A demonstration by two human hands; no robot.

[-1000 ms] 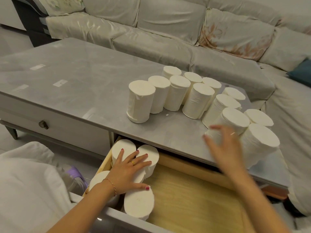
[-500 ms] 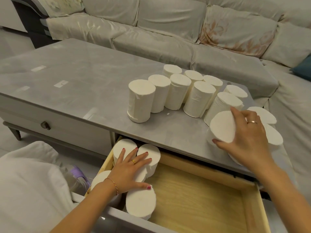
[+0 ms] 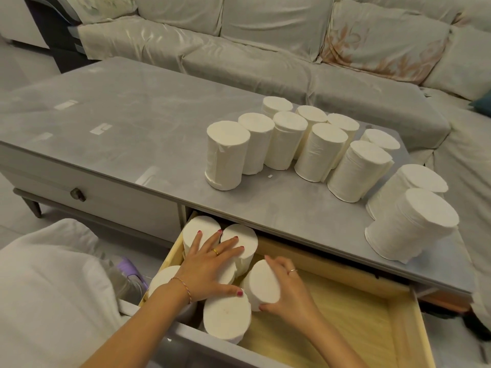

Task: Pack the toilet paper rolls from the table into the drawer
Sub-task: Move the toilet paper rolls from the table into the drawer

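Note:
Several white toilet paper rolls (image 3: 279,140) stand upright on the grey table (image 3: 132,123), curving from the middle to the right edge. The open wooden drawer (image 3: 353,322) below holds several rolls packed at its left end. My left hand (image 3: 210,266) lies flat with spread fingers on top of those packed rolls (image 3: 199,229). My right hand (image 3: 289,290) grips a tilted roll (image 3: 263,284) inside the drawer, right beside the packed group.
A closed drawer with a round knob (image 3: 77,194) is at the table's left front. A covered sofa (image 3: 265,49) runs behind and to the right. White cloth (image 3: 50,288) covers my lap at lower left. The drawer's right half shows bare wood.
My right hand has lifted one roll off the table's right side and brought it down into the drawer beside the others. My left hand has stayed on the packed rolls.

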